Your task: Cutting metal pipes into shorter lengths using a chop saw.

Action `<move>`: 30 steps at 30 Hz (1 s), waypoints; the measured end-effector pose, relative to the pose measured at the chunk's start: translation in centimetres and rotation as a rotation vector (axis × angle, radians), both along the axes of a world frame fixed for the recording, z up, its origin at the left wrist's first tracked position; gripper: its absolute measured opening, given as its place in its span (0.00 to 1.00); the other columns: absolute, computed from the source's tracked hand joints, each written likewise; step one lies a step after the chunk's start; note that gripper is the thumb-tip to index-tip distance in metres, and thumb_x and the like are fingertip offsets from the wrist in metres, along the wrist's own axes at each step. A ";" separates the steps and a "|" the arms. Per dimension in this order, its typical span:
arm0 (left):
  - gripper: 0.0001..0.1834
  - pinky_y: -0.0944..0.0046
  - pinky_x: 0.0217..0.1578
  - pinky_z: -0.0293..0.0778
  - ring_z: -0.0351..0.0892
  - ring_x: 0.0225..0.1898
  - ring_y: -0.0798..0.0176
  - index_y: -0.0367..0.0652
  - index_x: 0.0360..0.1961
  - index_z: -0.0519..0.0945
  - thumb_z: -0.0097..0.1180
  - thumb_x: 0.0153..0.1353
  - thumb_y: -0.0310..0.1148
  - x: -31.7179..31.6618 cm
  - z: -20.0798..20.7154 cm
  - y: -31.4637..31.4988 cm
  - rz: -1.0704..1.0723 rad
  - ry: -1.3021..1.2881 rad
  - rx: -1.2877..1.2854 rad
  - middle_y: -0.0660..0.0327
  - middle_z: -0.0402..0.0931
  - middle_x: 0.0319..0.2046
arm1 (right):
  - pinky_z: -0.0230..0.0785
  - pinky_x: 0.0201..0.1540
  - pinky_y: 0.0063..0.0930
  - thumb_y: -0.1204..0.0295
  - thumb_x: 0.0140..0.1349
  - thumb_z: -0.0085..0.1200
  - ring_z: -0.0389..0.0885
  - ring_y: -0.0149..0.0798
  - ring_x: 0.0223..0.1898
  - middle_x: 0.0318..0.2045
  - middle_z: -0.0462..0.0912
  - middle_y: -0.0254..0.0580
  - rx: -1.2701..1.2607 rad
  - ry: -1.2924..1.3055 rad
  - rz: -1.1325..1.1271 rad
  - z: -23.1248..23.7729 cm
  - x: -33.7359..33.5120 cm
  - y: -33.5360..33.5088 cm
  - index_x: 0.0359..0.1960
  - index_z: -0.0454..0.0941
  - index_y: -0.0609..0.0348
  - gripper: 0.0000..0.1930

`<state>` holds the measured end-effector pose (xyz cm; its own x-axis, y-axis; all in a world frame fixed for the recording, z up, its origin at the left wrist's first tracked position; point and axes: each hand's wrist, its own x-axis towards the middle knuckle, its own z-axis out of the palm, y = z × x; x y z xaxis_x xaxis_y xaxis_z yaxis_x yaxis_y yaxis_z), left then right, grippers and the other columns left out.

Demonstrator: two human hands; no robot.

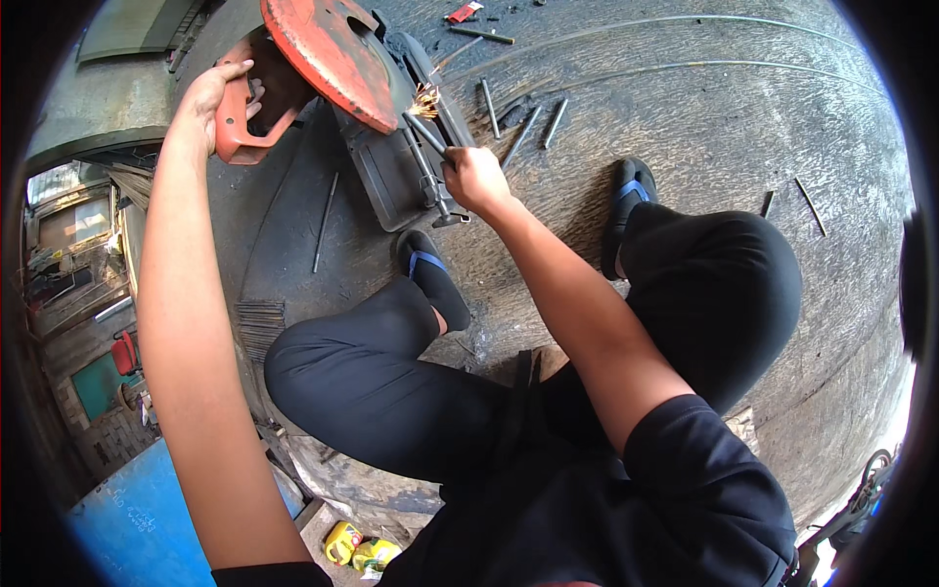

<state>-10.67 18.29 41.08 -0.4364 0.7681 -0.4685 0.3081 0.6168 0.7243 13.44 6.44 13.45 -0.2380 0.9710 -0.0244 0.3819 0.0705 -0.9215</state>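
My left hand [208,106] is closed round the orange D-shaped handle [235,125] of a chop saw. Its scuffed orange blade guard [328,64] hides most of the cutting disc. Below the guard is the dark metal base [380,181], with a clamp screw [430,186] along its right side. My right hand [476,179] grips a short grey metal rod [424,135], whose far end points to the guard's lower edge. Orange sparks [425,101] fly beside that end; the contact with the disc itself is hidden.
Several cut metal rods [523,134] lie on the dark, stained floor right of the saw. A long thin rod [326,223] lies to its left, near a bundle of rods [260,328]. My sandalled feet [435,284] flank the near side. Yellow containers [342,543] stand at lower left.
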 end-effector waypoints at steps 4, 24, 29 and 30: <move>0.21 0.61 0.43 0.75 0.77 0.36 0.63 0.44 0.51 0.70 0.60 0.58 0.36 -0.3 -0.1 0.1 0.003 0.008 0.002 0.61 0.75 0.37 | 0.72 0.39 0.48 0.70 0.53 0.52 0.78 0.61 0.31 0.23 0.78 0.60 0.008 -0.028 -0.004 0.2 -0.2 -0.1 0.28 0.78 0.62 0.08; 0.22 0.61 0.43 0.75 0.77 0.35 0.63 0.44 0.52 0.69 0.59 0.57 0.36 -0.2 -0.2 0.1 -0.015 0.019 -0.002 0.60 0.75 0.37 | 0.73 0.40 0.46 0.69 0.51 0.54 0.81 0.56 0.32 0.26 0.81 0.54 0.068 -0.224 0.021 -0.3 -0.4 -0.4 0.32 0.79 0.58 0.09; 0.23 0.61 0.43 0.75 0.77 0.35 0.64 0.43 0.52 0.69 0.60 0.57 0.36 -0.4 -0.1 0.2 -0.018 0.022 -0.004 0.60 0.75 0.37 | 0.73 0.40 0.45 0.68 0.52 0.55 0.81 0.55 0.33 0.27 0.81 0.53 0.059 -0.224 0.028 -0.1 -0.6 -0.5 0.33 0.79 0.58 0.09; 0.23 0.61 0.43 0.75 0.77 0.35 0.64 0.43 0.52 0.69 0.60 0.57 0.36 -0.4 -0.2 0.3 -0.017 0.021 -0.006 0.60 0.75 0.37 | 0.73 0.40 0.45 0.68 0.52 0.56 0.81 0.55 0.33 0.27 0.81 0.53 0.054 -0.237 0.034 -0.2 -0.5 -0.4 0.32 0.78 0.59 0.09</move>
<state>-11.08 18.55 40.89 -0.4330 0.7729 -0.4639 0.3335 0.6155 0.7141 12.92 6.01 13.30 -0.2644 0.9639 -0.0317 0.5832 0.1337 -0.8012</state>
